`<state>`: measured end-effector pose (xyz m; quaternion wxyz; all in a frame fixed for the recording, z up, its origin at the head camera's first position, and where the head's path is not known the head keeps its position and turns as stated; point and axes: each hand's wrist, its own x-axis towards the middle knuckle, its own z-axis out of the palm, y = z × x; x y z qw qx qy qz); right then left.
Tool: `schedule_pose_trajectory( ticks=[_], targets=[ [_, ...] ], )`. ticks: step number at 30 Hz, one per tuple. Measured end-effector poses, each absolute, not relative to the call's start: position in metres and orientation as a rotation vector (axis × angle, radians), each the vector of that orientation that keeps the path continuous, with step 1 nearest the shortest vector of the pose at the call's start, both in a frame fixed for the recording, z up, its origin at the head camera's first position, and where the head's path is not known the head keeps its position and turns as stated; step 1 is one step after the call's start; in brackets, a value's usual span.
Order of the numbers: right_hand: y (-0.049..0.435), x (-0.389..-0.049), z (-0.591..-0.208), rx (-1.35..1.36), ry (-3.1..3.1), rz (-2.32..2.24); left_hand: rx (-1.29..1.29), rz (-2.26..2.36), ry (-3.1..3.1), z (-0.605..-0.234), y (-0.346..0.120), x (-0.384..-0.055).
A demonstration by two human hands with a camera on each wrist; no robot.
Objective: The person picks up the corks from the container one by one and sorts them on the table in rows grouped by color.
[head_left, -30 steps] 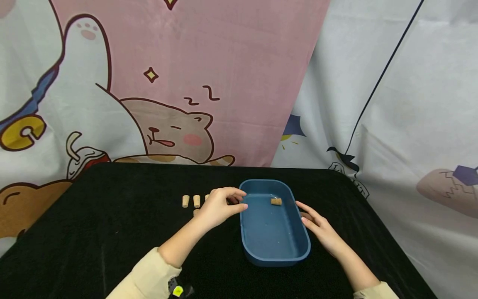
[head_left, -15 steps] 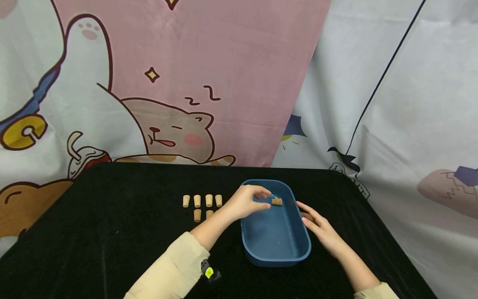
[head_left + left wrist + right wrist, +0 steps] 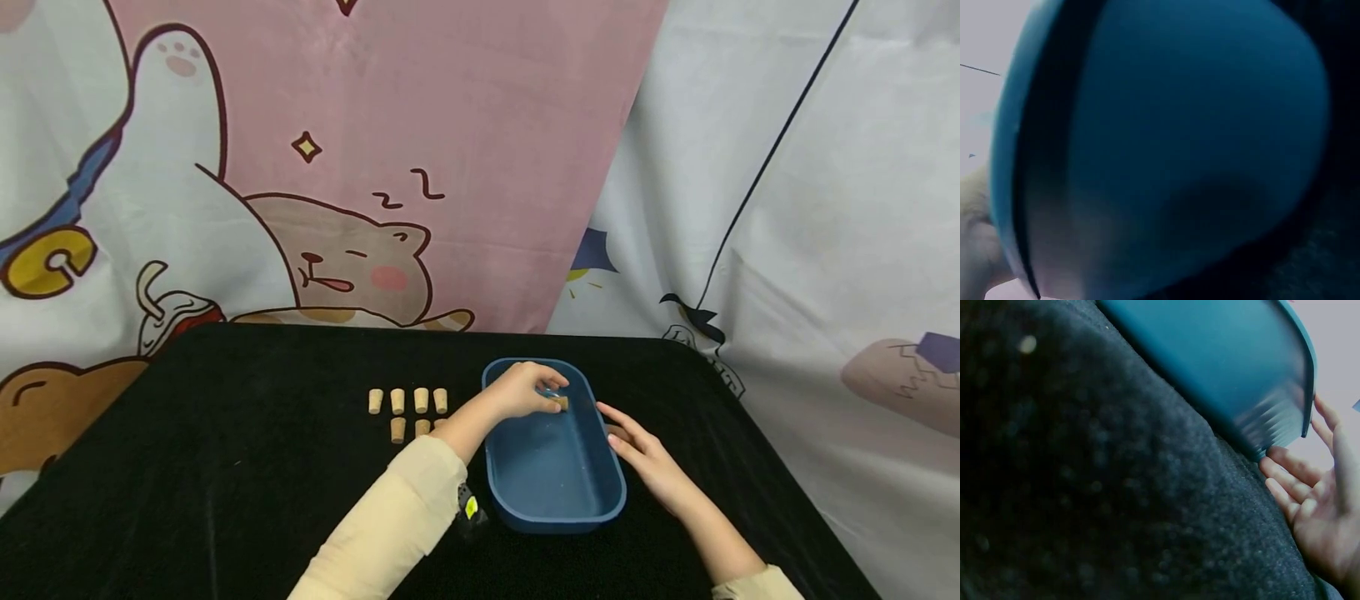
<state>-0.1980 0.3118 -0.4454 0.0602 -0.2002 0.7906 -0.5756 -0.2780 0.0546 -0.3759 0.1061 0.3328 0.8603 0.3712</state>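
Note:
In the head view my left hand point(image 3: 521, 390) reaches over the left rim of a blue rectangular bin point(image 3: 555, 492). Its thumb and fingers lie about a small cork stopper point(image 3: 563, 403) inside; the thumb covers one end of the cork. Whether they pinch it is not plain. My right hand point(image 3: 647, 458) stays at the bin's right side, fingers extended and fingertips against the wall. In the right wrist view those fingertips touch the bin's outer wall point(image 3: 1229, 369). The left wrist view is mostly filled by the bin's side point(image 3: 1197, 106); the cork is hidden there.
Several tapered cork stoppers point(image 3: 397, 401) stand in two rows to the left of the bin; my left forearm partly hides the nearer row. A black cloth point(image 3: 247, 500) covers the table. Behind hangs a printed curtain point(image 3: 510, 167).
My left hand has moved right, from the bin's left rim to the cork inside. More of the standing corks show behind my arm. The right hand and the bin have stayed put.

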Motion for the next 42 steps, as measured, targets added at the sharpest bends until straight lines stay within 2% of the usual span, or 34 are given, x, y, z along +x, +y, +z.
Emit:
schedule_pose_trajectory(
  ticks=[14,27,42],
  targets=[
    [0.312,-0.198,-0.444,-0.564,2.417,-1.738,0.916,0.902,2.495,-0.387,0.065,-0.295],
    [0.313,-0.199,-0.446,-0.617,2.412,-1.748,0.924,0.726,2.574,-0.399,0.082,-0.297],
    [0.313,-0.198,-0.445,-0.614,2.424,-1.738,0.833,0.681,2.674,-0.406,0.082,-0.297]
  ],
)
